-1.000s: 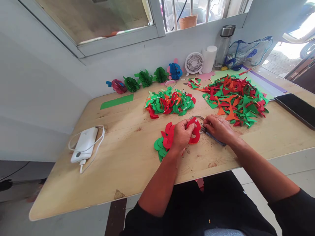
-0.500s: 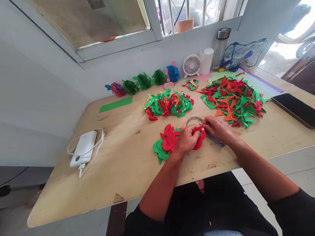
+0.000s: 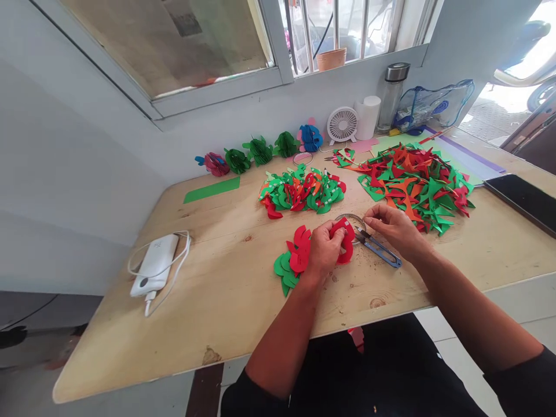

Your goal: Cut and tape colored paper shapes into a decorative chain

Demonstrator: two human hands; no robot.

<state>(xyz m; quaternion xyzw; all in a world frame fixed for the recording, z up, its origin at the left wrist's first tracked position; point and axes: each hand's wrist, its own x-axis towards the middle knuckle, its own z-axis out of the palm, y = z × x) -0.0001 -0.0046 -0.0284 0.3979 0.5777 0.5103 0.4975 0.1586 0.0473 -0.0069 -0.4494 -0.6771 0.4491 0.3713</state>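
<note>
A red paper piece [image 3: 346, 250] with a small white patch near its top is pinched in my left hand [image 3: 324, 249]. My right hand [image 3: 393, 227] is just to the right, over a metal ring [image 3: 358, 220], with its thumb and fingertips together; whatever is between them is too small to make out. Blue-handled snips [image 3: 381, 253] lie on the table below my right hand. Beside and partly behind my left hand are red cutouts [image 3: 299, 249] and green cutouts [image 3: 284, 271]. Farther back sits a pile of red, green and orange pieces [image 3: 303, 190].
Paper scraps [image 3: 417, 179] are heaped at the right, near a black phone [image 3: 523, 194]. A white power bank [image 3: 155, 263] with a cable lies left. Along the wall stand paper figures [image 3: 260, 150], a small fan [image 3: 343, 124] and a glass bottle [image 3: 391, 98].
My right hand has come away from the red piece, and more of the snips and ring shows. My left hand has shifted slightly left with the red piece. The whole view has tilted a little.
</note>
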